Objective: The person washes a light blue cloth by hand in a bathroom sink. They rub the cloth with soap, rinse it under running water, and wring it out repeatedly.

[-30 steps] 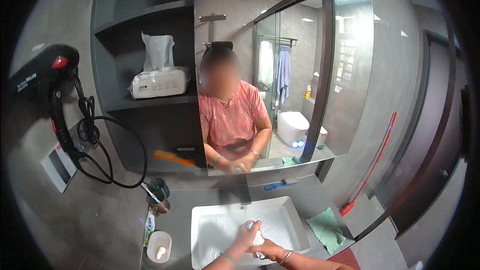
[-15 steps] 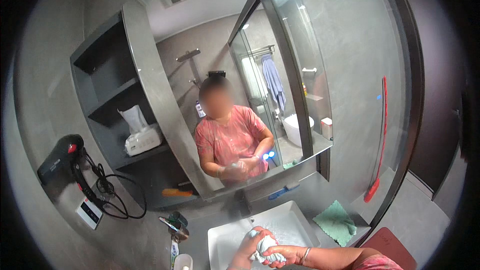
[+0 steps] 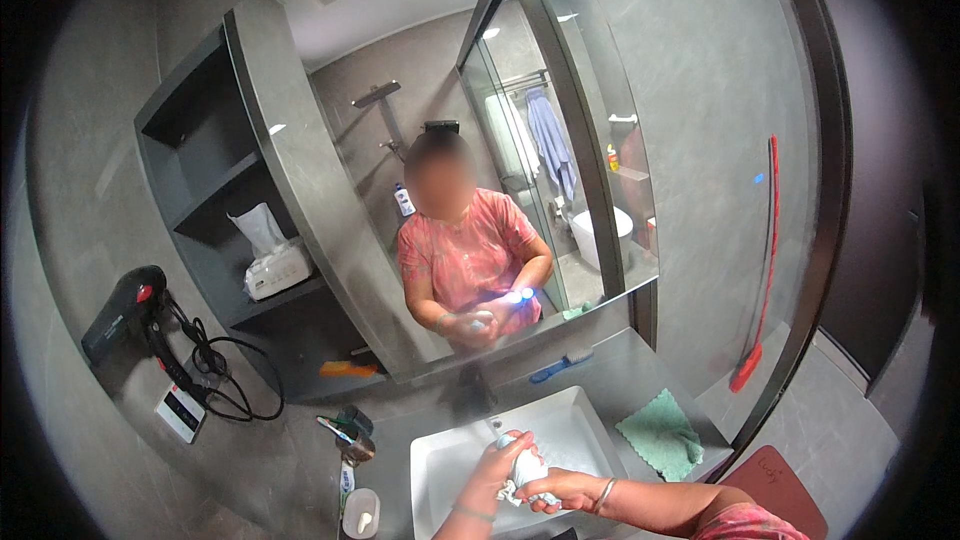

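Observation:
Over the white sink (image 3: 440,460) both my hands grip one bunched, pale cloth (image 3: 527,467). My left hand (image 3: 494,462) is wrapped round its upper end, close to the tap (image 3: 480,390). Lower down and to the right, my right hand (image 3: 565,489) closes on the other end, a bracelet round its wrist. The cloth looks twisted between the two fists, with loose folds hanging at the bottom. Part of it is hidden inside my fingers.
A green cloth (image 3: 662,435) lies on the counter right of the sink. Behind sits a blue brush (image 3: 562,367). At left stand a soap dish (image 3: 361,515), a cup with toothbrushes (image 3: 352,440) and a wall-hung hair dryer (image 3: 125,315). A mirror (image 3: 370,160) rises behind.
The cloth and my hands have turned: my left hand now sits higher along the cloth, and more of my left forearm shows. My view has shifted slightly.

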